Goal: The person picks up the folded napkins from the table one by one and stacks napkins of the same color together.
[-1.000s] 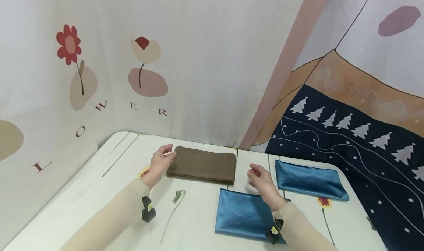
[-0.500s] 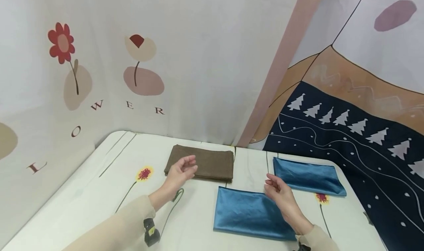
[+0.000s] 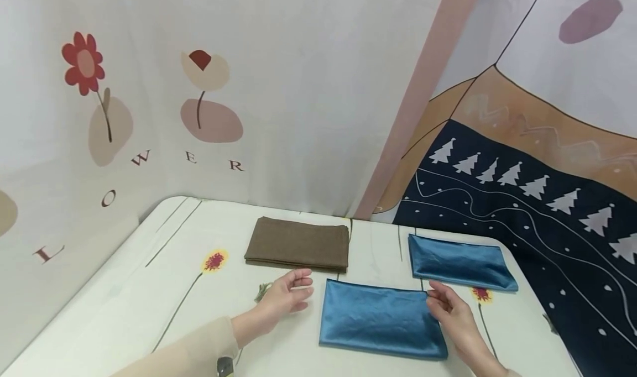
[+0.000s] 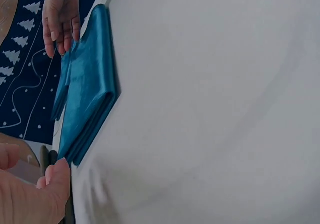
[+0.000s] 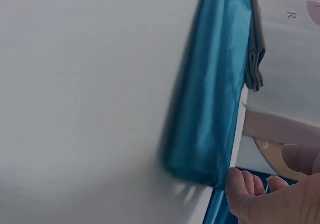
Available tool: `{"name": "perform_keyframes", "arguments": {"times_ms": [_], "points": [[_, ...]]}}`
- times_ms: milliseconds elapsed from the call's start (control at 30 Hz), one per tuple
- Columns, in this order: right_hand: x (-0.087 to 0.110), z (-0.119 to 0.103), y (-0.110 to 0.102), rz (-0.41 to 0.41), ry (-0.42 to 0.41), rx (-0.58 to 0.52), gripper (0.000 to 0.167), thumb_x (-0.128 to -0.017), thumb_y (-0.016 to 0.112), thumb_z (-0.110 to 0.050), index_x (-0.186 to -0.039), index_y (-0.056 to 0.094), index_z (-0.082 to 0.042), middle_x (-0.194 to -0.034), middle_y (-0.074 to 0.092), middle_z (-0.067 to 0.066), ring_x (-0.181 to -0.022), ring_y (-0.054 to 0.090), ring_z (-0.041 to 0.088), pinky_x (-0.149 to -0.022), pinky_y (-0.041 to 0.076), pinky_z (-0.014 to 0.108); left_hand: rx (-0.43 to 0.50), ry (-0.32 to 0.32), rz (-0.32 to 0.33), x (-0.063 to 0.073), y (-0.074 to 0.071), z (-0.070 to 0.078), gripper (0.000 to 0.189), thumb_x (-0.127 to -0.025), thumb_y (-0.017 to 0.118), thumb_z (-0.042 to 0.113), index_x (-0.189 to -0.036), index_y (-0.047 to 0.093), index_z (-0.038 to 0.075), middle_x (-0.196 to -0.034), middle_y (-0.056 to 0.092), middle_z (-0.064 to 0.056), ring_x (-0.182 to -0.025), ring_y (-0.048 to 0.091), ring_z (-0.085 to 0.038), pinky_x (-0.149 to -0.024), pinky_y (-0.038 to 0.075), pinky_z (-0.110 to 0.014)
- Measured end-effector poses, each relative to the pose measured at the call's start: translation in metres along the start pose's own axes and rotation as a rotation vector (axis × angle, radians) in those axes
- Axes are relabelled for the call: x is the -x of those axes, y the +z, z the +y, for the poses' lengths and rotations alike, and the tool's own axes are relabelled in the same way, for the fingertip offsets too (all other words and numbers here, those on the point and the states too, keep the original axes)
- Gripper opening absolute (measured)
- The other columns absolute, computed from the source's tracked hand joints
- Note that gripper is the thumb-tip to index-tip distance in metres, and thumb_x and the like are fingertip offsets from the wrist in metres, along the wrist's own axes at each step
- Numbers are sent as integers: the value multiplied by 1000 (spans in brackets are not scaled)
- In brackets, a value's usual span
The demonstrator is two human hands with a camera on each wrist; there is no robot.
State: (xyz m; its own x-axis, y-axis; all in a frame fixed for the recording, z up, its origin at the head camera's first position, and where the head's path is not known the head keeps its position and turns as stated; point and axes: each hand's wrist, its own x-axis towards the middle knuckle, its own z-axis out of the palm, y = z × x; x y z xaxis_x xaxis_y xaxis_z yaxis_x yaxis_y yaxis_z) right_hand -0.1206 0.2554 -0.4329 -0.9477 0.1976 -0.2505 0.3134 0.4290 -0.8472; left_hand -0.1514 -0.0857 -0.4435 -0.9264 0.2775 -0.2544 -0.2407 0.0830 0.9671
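A folded, shiny blue cloth (image 3: pixel 380 321) lies flat at the near middle of the table. My left hand (image 3: pixel 282 298) hovers to its left, fingers loosely bent and nothing in them. At the other end, my right hand (image 3: pixel 457 317) has its fingertips right at the cloth's far right corner, the fingers relaxed. Behind is a folded brown cloth (image 3: pixel 298 245), apart from both hands. Another folded blue cloth (image 3: pixel 460 263) rests at the back right. The layered folded edge of the near blue cloth (image 4: pixel 95 114) shows in the left wrist view.
Printed flowers, one of them yellow and red (image 3: pixel 215 261), mark the white table cover (image 3: pixel 199 321). A pale curtain (image 3: pixel 298 117) hangs along the table's back edge. Dark blue fabric with white trees (image 3: pixel 497 200) hangs at the right.
Both hands have come nearer and moved right. The left has gone from the brown cloth's left edge to beside the near blue cloth; the right from above that cloth to its right end.
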Motion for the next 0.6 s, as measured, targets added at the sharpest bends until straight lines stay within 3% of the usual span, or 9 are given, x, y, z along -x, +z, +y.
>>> {"name": "perform_keyframes", "arguments": {"times_ms": [233,433,600], "points": [[2,11,-7,19,66,40,49,-96,49,-7,-141,33,3,-129,44,26,-113,48,32,-87,52,35,8,-64,-79,2,6,-9,56,-90,59,9,-137,34,-8,-128,49,-26,-109,58,-26,-86,53,-43],[2,19,-10,0,125,40,51,-96,52,-11,-141,32,5,-129,44,29,-113,48,34,-88,52,38,9,-118,-88,4,10,-12,57,-89,60,6,-137,34,-9,-127,50,-25,-111,56,-30,-87,53,-46],[1,25,-13,-43,197,2,54,-95,53,-10,-140,30,9,-130,42,32,-115,47,38,-88,51,42,-5,-127,-110,5,13,-14,58,-89,60,5,-137,33,-11,-124,51,-24,-111,56,-29,-87,53,-46]]}}
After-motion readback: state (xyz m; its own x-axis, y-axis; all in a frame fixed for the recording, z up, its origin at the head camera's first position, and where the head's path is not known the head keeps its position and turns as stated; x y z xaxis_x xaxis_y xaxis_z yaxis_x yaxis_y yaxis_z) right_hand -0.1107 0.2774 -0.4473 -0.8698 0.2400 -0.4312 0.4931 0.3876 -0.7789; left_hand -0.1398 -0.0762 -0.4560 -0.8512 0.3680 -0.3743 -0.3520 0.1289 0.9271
